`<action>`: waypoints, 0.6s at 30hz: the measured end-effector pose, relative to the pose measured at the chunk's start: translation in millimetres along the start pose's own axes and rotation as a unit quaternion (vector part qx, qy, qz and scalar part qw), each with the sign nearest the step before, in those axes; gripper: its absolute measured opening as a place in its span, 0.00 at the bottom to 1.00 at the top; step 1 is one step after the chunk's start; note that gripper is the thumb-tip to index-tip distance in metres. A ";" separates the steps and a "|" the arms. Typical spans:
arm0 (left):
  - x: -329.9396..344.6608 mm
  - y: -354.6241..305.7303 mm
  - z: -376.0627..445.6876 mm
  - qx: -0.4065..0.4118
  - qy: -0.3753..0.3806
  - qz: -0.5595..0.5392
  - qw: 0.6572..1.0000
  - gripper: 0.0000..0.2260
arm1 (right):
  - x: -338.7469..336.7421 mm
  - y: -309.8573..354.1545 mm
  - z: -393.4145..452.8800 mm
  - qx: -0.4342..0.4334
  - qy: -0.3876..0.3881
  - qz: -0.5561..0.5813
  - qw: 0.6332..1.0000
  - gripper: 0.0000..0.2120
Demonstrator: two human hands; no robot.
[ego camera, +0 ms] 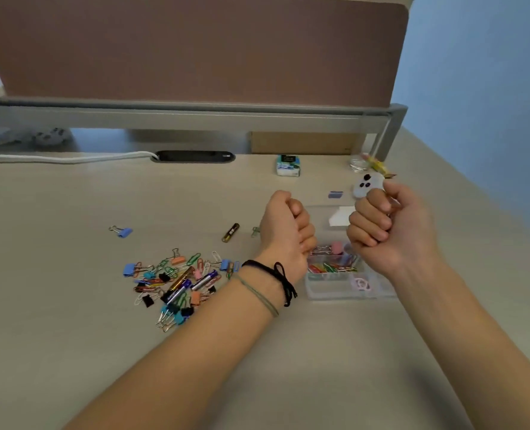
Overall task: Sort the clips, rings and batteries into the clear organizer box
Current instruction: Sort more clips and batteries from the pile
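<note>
A pale beige desk fills the view, backed by a dusty-pink fabric partition panel on a grey metal rail, with a light blue wall to the right. Both hands are raised above the desk with fingers curled into fists. The left hand, whose wrist carries a black knotted cord bracelet, shows nothing in its grip; the right hand is also curled tight, and whether it holds anything cannot be told. Between and below them sits the clear plastic organizer box, with coloured paper clips in one compartment and a pink ring in a nearer one. To its left lies a mixed pile of coloured binder clips, paper clips and batteries. A lone gold-and-black battery and a lone blue binder clip lie apart, farther back. A white cable runs into a black oval desk grommet.
</note>
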State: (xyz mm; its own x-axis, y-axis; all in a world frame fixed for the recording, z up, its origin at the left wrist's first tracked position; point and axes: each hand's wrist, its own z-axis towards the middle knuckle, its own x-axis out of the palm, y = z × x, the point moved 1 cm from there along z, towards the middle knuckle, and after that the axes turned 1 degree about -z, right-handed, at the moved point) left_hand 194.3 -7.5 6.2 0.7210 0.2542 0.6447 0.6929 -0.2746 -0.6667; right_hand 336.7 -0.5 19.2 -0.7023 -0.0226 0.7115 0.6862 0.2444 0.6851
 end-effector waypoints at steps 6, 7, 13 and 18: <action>21.0 30.6 5.7 0.144 -0.010 0.127 0.981 0.17 | -24.3 1.0 -1.6 -0.044 -0.022 -0.027 0.998 0.20; 21.2 33.2 6.7 0.171 -0.017 0.146 0.974 0.18 | -25.7 -1.2 -1.4 -0.044 -0.026 -0.032 0.998 0.20; 15.9 44.0 14.3 0.238 -0.040 0.203 0.949 0.20 | -28.1 -10.2 1.0 -0.060 -0.069 -0.047 0.995 0.19; 16.6 47.3 14.5 0.236 -0.044 0.197 0.951 0.18 | -24.1 -17.2 3.0 -0.070 -0.076 -0.068 0.992 0.18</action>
State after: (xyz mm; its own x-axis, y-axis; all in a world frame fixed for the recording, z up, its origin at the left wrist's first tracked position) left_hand 239.1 -2.8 -20.0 0.9084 0.3002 0.2911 0.2812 0.0769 -0.9566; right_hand 341.2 -1.2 -10.2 -0.8040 0.1029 0.5856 0.5944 0.1127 0.7962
